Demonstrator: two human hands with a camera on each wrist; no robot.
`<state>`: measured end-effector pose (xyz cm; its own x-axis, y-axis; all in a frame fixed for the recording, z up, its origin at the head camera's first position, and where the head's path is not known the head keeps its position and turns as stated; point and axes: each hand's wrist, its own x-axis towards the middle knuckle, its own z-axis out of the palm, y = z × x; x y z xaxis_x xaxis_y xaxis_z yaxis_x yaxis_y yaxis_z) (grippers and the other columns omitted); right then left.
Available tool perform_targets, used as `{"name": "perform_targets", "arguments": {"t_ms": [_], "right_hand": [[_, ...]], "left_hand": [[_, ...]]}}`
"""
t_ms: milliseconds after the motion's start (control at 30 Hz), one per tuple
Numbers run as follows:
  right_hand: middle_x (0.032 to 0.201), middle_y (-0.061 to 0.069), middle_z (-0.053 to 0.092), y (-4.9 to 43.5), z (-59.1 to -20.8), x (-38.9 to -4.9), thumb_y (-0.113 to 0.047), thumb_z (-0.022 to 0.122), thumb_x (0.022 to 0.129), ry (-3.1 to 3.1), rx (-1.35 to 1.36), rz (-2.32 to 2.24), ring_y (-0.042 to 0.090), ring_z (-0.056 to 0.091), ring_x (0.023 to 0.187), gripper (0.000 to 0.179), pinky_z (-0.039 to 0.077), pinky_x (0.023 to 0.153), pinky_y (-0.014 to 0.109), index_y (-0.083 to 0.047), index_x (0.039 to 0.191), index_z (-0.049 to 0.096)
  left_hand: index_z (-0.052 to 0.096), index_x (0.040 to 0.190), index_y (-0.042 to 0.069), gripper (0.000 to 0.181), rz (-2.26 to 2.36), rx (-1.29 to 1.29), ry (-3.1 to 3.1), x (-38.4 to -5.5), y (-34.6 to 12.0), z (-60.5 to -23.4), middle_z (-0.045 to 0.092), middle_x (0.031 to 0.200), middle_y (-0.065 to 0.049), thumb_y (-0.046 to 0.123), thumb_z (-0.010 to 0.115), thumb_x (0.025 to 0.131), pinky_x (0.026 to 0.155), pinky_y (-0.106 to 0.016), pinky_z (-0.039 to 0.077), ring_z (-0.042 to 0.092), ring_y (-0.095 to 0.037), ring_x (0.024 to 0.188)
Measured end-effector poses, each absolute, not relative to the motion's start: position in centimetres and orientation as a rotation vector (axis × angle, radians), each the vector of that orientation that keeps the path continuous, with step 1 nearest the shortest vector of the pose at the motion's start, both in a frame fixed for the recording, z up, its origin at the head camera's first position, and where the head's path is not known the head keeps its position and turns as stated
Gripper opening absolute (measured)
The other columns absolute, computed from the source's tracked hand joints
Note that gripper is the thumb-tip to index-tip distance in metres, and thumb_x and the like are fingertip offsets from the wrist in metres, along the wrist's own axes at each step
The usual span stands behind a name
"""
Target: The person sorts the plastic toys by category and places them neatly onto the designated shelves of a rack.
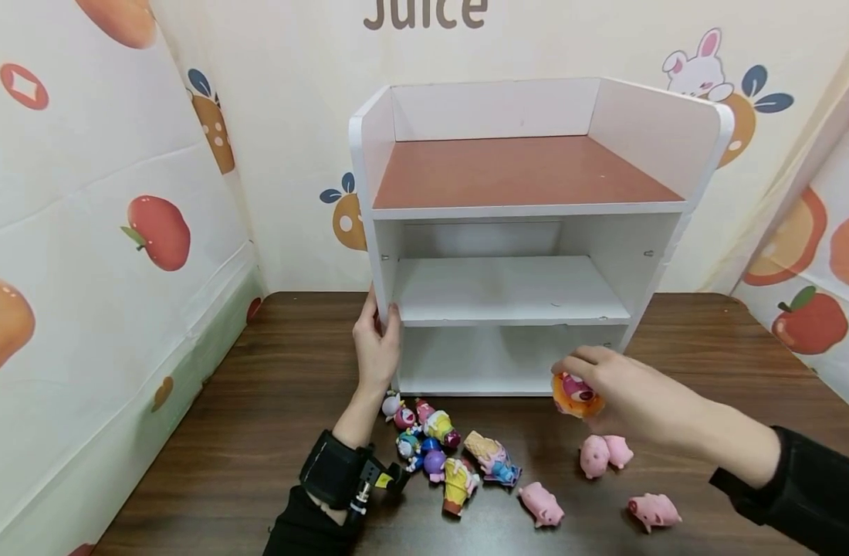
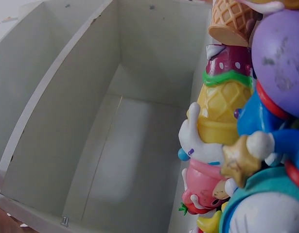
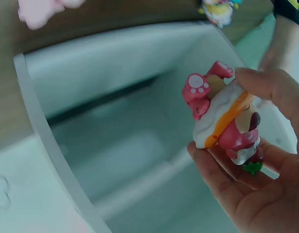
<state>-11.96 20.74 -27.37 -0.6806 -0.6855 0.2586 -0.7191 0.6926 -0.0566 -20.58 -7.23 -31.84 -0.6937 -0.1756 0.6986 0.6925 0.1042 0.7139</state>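
My right hand (image 1: 619,386) holds a pink bear figurine (image 1: 577,395) with an orange-and-white ring, in front of the shelf's bottom compartment. In the right wrist view, thumb and fingers pinch this figurine (image 3: 227,116), whose paws and green leafy tip show. A white shelf unit (image 1: 515,323) with a brown top board stands on the table. At its left side panel my left hand (image 1: 378,347) grips the front edge, thumb inside and fingers outside. Several colourful figurines (image 1: 438,427) lie before the shelf near the left wrist, among them an ice-cream-cone figure (image 1: 459,485).
Pink pig figures lie on the dark wooden table (image 1: 272,432): one pig (image 1: 541,504) front middle, another pig (image 1: 654,511) to the right, and a pair of pink figures (image 1: 605,454) under the right hand. Fruit-printed cloth walls (image 1: 285,154) enclose the back and sides.
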Motion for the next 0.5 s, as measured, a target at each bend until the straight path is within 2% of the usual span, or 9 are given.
{"name": "perform_targets", "arguments": {"t_ms": [167,300,500], "right_hand": [[0.093,-0.001,0.052,20.6,-24.0,-11.4,-0.004,0.074,0.053,-2.658,1.098,0.138,0.013,0.051,0.081,0.050,0.047,0.066,0.030,-0.009,0.100,0.059],[0.094,-0.003,0.052,20.6,-21.3,-11.0,-0.010,0.077,0.052,-2.661,1.083,0.060,0.011,0.052,0.079,0.053,0.047,0.064,0.029,-0.011,0.102,0.059],[0.086,-0.012,0.048,20.6,-17.7,-10.7,-0.016,0.078,0.050,-2.597,1.071,-0.036,0.004,0.049,0.073,0.054,0.046,0.060,0.025,-0.018,0.099,0.056]], "left_hand": [[0.035,0.128,-0.013,0.044,-1.659,-0.505,-1.719,-20.6,-7.2,-31.9,0.043,0.123,-0.030,-0.012,0.042,0.085,0.084,-0.051,0.039,0.044,-0.041,0.108],[0.036,0.128,-0.013,0.044,-1.661,-0.502,-1.711,-20.6,-7.1,-31.9,0.043,0.123,-0.030,-0.012,0.042,0.084,0.084,-0.051,0.039,0.044,-0.041,0.108],[0.036,0.128,-0.014,0.044,-1.655,-0.509,-1.703,-20.6,-7.0,-31.9,0.044,0.122,-0.031,-0.013,0.042,0.084,0.083,-0.052,0.039,0.045,-0.042,0.106]]}}
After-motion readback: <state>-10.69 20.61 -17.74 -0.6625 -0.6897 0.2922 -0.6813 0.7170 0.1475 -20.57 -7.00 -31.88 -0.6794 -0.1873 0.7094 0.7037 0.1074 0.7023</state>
